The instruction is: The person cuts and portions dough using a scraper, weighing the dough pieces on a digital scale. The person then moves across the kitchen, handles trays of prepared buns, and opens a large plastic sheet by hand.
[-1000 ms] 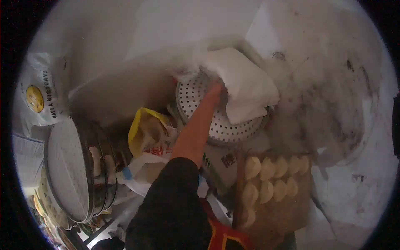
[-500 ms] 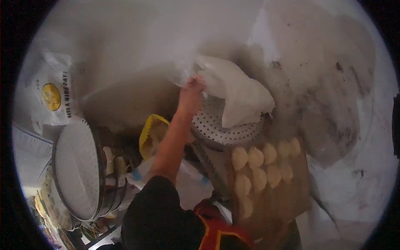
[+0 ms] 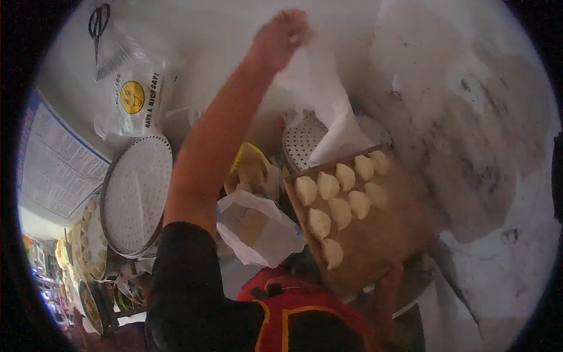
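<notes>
My left hand [image 3: 286,36] is raised at the top middle, its fingers closed on a white cloth [image 3: 319,82]. From the hand, the cloth hangs down over a round perforated metal steamer tray [image 3: 302,141], covering part of it. At the lower right, my right hand [image 3: 388,283] is at the near edge of a brown wooden board [image 3: 393,223] and grips it; its fingers are blurred and partly hidden. Several pale, uncooked dumplings [image 3: 328,186] lie in rows along the board's far and left sides.
A second perforated steamer tray [image 3: 138,196] leans at left below a smiley-face plastic bag [image 3: 132,100]. Scissors [image 3: 98,29] lie at top left. An open white plastic bag [image 3: 258,226] and a yellow-edged bag [image 3: 249,167] stand between the trays. Flour marks the worktop [image 3: 463,135] at right.
My left hand has moved up and away, pulling the cloth so it stretches and uncovers the tray's left part. The dumpling board has shifted up-left and turned; my right hand now shows beside it.
</notes>
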The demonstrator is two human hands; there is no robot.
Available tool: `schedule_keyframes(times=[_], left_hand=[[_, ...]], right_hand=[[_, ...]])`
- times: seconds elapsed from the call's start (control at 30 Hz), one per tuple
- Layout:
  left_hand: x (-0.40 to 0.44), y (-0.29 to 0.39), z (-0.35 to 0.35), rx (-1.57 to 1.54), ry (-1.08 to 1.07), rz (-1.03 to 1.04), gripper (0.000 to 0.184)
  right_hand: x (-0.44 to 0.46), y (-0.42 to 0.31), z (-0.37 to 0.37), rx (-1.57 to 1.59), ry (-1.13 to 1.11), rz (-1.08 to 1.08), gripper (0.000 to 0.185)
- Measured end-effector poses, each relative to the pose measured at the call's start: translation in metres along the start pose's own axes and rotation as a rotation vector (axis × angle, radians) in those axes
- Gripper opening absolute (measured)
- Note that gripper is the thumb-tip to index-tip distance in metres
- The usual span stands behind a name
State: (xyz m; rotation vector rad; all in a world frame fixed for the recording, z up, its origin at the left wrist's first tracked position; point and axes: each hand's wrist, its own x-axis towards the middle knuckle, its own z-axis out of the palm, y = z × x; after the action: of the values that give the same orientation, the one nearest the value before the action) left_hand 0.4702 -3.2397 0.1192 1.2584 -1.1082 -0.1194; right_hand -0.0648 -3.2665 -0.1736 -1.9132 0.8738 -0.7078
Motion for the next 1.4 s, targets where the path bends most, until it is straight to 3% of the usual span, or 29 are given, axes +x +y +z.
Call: schedule_keyframes(times=[0.07, 0.13, 0.17, 0.23, 0.3, 0.4, 0.53, 0.6, 0.63, 0.67, 0.77, 0.87, 0.93, 1.13, 1.27, 1.4], left_hand=[[0.023, 0.056, -0.027, 0.867, 0.060, 0.091, 0.026], [0.037, 0.105, -0.052, 1.466, 0.174, 0.170, 0.028], [0.032, 0.130, -0.068, 1.548, 0.239, 0.231, 0.029], [0.018, 0.175, -0.091, 1.618, 0.381, 0.351, 0.030], [-0.006, 0.224, -0.105, 1.635, 0.530, 0.476, 0.032], [-0.053, 0.298, -0.098, 1.588, 0.736, 0.608, 0.034], [-0.100, 0.382, -0.055, 1.436, 1.017, 0.727, 0.038], [-0.130, 0.420, -0.046, 1.430, 1.117, 0.738, 0.038], [-0.145, 0.428, -0.054, 1.480, 1.113, 0.724, 0.037], [-0.164, 0.440, -0.067, 1.536, 1.116, 0.701, 0.037], [-0.224, 0.470, -0.107, 1.686, 1.139, 0.622, 0.035], [-0.276, 0.492, -0.140, 1.826, 1.144, 0.538, 0.034], [-0.309, 0.507, -0.160, 1.911, 1.147, 0.488, 0.033], [-0.403, 0.554, -0.209, 2.181, 1.099, 0.337, 0.030], [-0.471, 0.588, -0.231, 2.380, 0.994, 0.261, 0.028], [-0.560, 0.624, -0.258, 2.584, 0.812, 0.210, 0.026]], right_hand=[[0.012, -0.021, 0.009, 0.584, 0.079, 0.315, 0.042], [0.011, -0.027, 0.010, 0.612, 0.115, 0.347, 0.041], [0.009, -0.021, 0.010, 0.353, 0.107, 0.218, 0.039], [0.009, 0.005, 0.009, 0.431, 0.098, 0.283, 0.038], [0.015, 0.046, 0.005, 1.110, 0.097, 0.664, 0.039], [0.029, 0.009, -0.002, 0.256, -0.004, 0.297, 0.044], [0.093, -0.023, 0.044, 0.751, 0.054, 0.315, 0.044], [0.143, -0.020, 0.072, 0.955, 0.098, 0.436, 0.043], [0.165, -0.006, 0.091, 1.134, 0.143, 0.528, 0.044], [0.174, 0.003, 0.100, 1.003, 0.093, 0.412, 0.044], [0.212, 0.080, 0.146, 0.063, 0.052, 0.069, 0.041], [0.239, 0.101, 0.163, -0.512, 0.022, -0.097, 0.038], [0.238, 0.093, 0.165, -0.677, 0.008, -0.126, 0.041], [0.218, 0.044, 0.151, -0.677, -0.023, -0.173, 0.050], [0.177, -0.053, 0.163, -0.441, -0.075, -0.400, 0.055], [0.079, -0.179, 0.181, -0.128, -0.227, -0.726, 0.062]])
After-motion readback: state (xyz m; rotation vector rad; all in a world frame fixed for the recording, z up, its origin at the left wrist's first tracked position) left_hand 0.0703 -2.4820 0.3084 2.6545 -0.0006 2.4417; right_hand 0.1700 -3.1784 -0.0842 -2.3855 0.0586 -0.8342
